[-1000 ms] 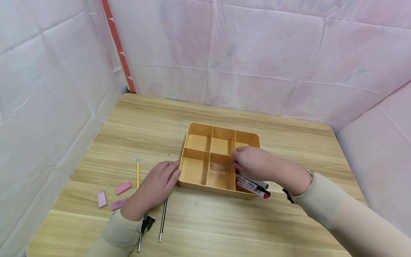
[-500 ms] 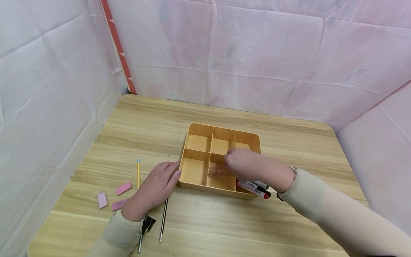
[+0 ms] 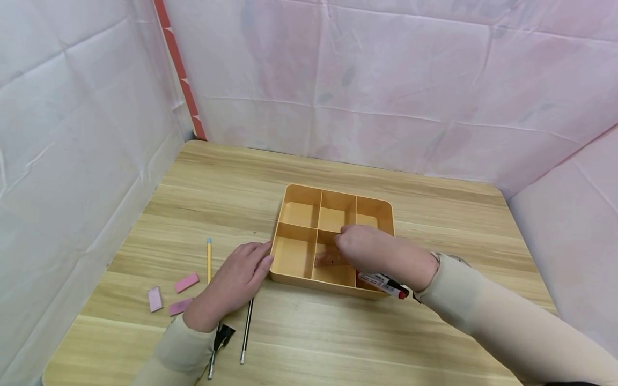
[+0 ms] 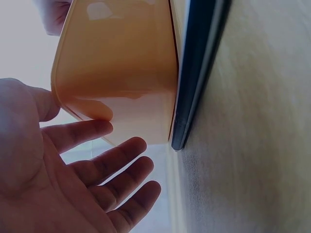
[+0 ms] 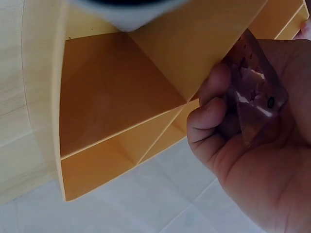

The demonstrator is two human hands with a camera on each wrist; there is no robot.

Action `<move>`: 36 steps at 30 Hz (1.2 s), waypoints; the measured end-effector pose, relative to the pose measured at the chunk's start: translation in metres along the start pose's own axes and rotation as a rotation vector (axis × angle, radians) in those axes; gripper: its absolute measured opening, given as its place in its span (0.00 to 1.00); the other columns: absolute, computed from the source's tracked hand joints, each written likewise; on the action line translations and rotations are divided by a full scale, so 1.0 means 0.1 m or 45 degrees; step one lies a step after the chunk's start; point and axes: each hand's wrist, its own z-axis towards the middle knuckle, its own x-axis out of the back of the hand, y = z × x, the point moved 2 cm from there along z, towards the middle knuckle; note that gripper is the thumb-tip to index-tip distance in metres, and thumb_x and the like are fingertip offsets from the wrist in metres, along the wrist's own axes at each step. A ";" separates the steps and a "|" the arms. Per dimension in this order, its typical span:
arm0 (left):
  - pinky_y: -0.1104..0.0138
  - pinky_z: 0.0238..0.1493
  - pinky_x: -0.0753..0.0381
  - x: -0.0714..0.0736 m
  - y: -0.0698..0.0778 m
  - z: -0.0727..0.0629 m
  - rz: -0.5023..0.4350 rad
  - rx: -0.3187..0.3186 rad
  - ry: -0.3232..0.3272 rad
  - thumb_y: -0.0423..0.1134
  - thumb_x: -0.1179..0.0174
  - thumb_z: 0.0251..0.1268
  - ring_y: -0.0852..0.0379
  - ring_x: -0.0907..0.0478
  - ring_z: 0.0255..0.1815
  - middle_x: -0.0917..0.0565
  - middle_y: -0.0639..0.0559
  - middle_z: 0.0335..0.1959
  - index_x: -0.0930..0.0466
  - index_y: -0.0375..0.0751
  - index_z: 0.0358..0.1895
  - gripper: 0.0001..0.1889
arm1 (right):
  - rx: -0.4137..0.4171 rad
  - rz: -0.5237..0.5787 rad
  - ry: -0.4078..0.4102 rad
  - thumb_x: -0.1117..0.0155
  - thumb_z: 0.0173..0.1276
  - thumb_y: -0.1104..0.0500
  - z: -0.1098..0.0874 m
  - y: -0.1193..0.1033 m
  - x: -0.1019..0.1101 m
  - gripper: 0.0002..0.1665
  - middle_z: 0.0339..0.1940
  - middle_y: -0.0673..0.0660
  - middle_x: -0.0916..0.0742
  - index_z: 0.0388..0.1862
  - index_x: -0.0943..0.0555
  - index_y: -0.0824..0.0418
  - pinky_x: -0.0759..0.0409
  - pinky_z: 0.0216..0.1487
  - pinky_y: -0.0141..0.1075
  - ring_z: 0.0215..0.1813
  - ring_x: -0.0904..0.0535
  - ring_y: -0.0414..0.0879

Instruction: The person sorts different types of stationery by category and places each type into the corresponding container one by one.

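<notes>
The right hand (image 3: 370,249) is gripping a clear, pink-tinted plastic piece (image 5: 255,99) in the lower-middle compartment of an orange 6-compartment plastic box (image 3: 309,282), centre of the head view. The left hand (image 3: 235,281), fingers loosely extended, is touching the box's left wall. 3 pinkish rectangular erasers (image 3: 186,282) are lying at lower left

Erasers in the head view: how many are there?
3: a pale eraser farthest left, a pink eraser farthest back, and a third eraser in front of that, partly hidden at the wrist of the left hand. More may lie under the arm.
</notes>
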 end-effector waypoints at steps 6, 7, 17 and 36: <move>0.47 0.68 0.23 0.00 0.00 0.01 -0.001 -0.009 0.005 0.46 0.53 0.85 0.42 0.22 0.64 0.16 0.41 0.59 0.25 0.34 0.71 0.24 | -0.035 -0.025 -0.012 0.24 0.56 0.68 0.01 -0.02 -0.02 0.11 0.28 0.52 0.19 0.35 0.17 0.63 0.14 0.34 0.37 0.33 0.22 0.42; 0.47 0.68 0.23 0.00 0.00 0.01 -0.002 -0.008 0.004 0.46 0.53 0.85 0.42 0.22 0.64 0.16 0.41 0.59 0.25 0.34 0.71 0.24 | -0.039 -0.034 -0.015 0.25 0.57 0.68 0.01 -0.02 -0.02 0.09 0.28 0.52 0.19 0.35 0.17 0.63 0.14 0.34 0.37 0.33 0.22 0.42; 0.47 0.68 0.23 0.00 0.01 0.01 -0.001 -0.011 0.004 0.46 0.53 0.85 0.41 0.22 0.64 0.16 0.41 0.59 0.25 0.33 0.71 0.24 | -0.072 -0.168 -0.016 0.28 0.58 0.66 0.03 -0.04 -0.03 0.06 0.27 0.52 0.19 0.30 0.18 0.59 0.14 0.31 0.40 0.32 0.22 0.44; 0.46 0.68 0.23 0.00 0.00 0.01 0.000 -0.011 -0.002 0.45 0.53 0.85 0.40 0.22 0.64 0.16 0.40 0.59 0.25 0.32 0.71 0.24 | -0.103 -0.236 0.209 0.29 0.68 0.54 -0.16 0.03 0.05 0.10 0.27 0.50 0.22 0.33 0.18 0.59 0.24 0.29 0.40 0.29 0.24 0.45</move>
